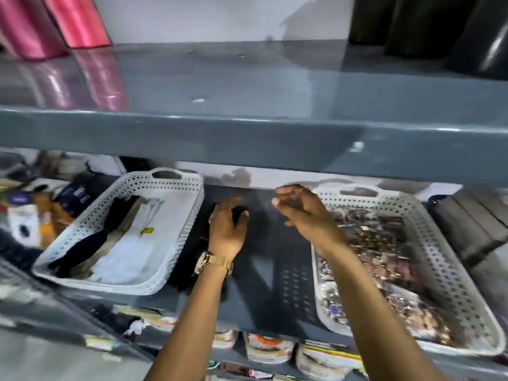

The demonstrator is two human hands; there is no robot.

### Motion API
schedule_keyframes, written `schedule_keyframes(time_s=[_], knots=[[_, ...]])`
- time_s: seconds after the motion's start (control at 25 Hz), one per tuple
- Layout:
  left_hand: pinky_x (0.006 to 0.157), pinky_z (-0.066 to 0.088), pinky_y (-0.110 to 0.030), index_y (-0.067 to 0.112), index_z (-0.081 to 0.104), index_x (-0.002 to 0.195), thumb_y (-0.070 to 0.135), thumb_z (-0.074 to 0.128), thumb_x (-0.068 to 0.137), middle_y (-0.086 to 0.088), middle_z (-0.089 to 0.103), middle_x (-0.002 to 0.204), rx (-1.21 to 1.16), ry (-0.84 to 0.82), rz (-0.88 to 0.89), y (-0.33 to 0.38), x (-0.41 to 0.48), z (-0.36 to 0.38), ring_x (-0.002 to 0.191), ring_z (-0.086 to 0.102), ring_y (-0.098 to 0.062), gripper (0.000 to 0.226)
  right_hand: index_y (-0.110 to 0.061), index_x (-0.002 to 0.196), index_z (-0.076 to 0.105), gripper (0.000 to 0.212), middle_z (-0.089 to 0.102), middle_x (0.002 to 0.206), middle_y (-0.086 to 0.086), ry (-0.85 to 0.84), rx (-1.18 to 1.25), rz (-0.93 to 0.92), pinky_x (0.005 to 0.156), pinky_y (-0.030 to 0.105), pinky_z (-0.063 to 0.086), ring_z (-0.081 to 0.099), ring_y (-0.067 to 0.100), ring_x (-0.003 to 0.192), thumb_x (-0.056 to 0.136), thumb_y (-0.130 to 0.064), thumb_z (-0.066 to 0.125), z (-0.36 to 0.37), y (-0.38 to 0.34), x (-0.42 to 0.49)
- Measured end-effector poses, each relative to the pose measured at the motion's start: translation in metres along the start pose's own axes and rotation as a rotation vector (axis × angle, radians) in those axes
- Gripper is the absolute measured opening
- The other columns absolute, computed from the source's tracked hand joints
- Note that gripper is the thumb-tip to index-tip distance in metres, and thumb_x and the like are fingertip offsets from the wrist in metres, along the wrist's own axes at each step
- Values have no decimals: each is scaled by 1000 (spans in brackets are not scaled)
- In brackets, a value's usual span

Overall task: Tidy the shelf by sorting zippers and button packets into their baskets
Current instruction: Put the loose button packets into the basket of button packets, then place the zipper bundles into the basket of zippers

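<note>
The big grey shelf (255,270) held everything, and another grey shelf board (247,138) sat right above it. On the grey shelf, to the right of the bare middle, lay the right basket (439,259), white with little holes, and it was full of button packets (384,259) in a shiny, mixed-up heap. To the left of the bare middle lay the left basket (170,229), white with holes too, and it held zippers (110,243), some black, some pale, some in clear bags. Pink rolls (55,23) stood on the upper board far above the left basket, and dark rolls (439,23) stood far above the right basket. Under the front edge of the grey shelf were jars and packs (269,350), too blurry to name. The left hand (228,229) reached over the bare middle of the shelf, just beside the left basket, and its fingers curled around something small and dark (237,213); I could not tell what it was or if the grip was tight on it. The right hand (305,213) was up in the air by the back left corner of the right basket, with its fingers loose and spread and nothing in its grip. A gold watch (209,261) was on the left wrist.
</note>
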State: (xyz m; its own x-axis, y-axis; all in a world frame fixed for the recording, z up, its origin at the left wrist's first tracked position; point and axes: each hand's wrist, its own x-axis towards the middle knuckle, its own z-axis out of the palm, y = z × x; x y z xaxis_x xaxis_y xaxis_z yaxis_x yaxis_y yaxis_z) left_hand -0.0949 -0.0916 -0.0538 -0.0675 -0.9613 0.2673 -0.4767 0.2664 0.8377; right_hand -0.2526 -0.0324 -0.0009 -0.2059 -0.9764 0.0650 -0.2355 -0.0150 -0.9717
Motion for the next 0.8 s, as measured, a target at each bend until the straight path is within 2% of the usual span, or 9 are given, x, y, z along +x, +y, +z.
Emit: schedule_keyframes(time_s=[0.12,0.24,0.4,0.48,0.56,0.6,0.64,0.68,0.8], knots=[[100,44,-42,6,58,119,14,56,81,-18,62,119,192,-102,-84,-30,7,-31,114,56,-35,38,-9,111,63,24,65,93,4,-27,-93,34,67,24,47,59,14,83,87,-15,62,68,13,16],[99,42,-41,12,51,125,13,53,85,-19,55,124,485,-264,-140,-48,9,-45,117,52,-38,40,-2,113,61,28,68,110,17,-26,-256,150,83,28,45,64,26,99,87,-12,62,113,29,22],[95,45,-45,14,46,127,15,40,92,-20,50,126,813,-460,-149,-54,-2,-45,117,53,-40,36,-5,115,54,39,63,122,15,-48,-602,370,90,33,47,59,32,115,88,-32,57,145,40,16],[70,55,-43,19,65,109,13,38,86,-15,63,104,950,-367,-43,-55,-9,-41,94,66,-35,36,-6,118,52,39,60,126,16,-24,-701,480,94,37,48,57,33,119,91,-34,50,154,41,13],[39,48,-30,19,74,68,15,41,71,-8,65,68,986,-444,13,-60,-13,-38,53,65,-28,32,-6,124,50,35,57,131,15,-4,-795,533,96,37,47,55,33,122,96,-25,42,160,39,13],[34,43,-26,17,71,60,14,47,67,-7,62,62,978,-434,37,-60,-14,-37,44,61,-27,26,-6,126,51,34,57,131,15,-5,-831,544,95,37,47,55,32,122,97,-21,40,161,38,12],[34,43,-26,16,71,62,11,53,68,-9,62,68,971,-417,48,-58,-15,-40,44,61,-28,20,-6,125,51,34,58,130,14,-1,-848,543,94,37,47,56,32,120,97,-19,38,162,37,10],[39,46,-31,15,71,75,7,54,75,-11,63,83,950,-431,47,-53,-15,-43,55,65,-31,19,-6,125,50,33,58,129,14,14,-853,525,93,37,48,57,32,119,97,-20,37,162,35,7],[70,52,-46,18,50,126,9,39,94,-12,42,131,791,-443,119,-42,-9,-51,96,64,-38,35,-3,127,43,37,59,126,17,92,-864,420,91,39,47,57,35,116,98,-26,36,158,30,0]])
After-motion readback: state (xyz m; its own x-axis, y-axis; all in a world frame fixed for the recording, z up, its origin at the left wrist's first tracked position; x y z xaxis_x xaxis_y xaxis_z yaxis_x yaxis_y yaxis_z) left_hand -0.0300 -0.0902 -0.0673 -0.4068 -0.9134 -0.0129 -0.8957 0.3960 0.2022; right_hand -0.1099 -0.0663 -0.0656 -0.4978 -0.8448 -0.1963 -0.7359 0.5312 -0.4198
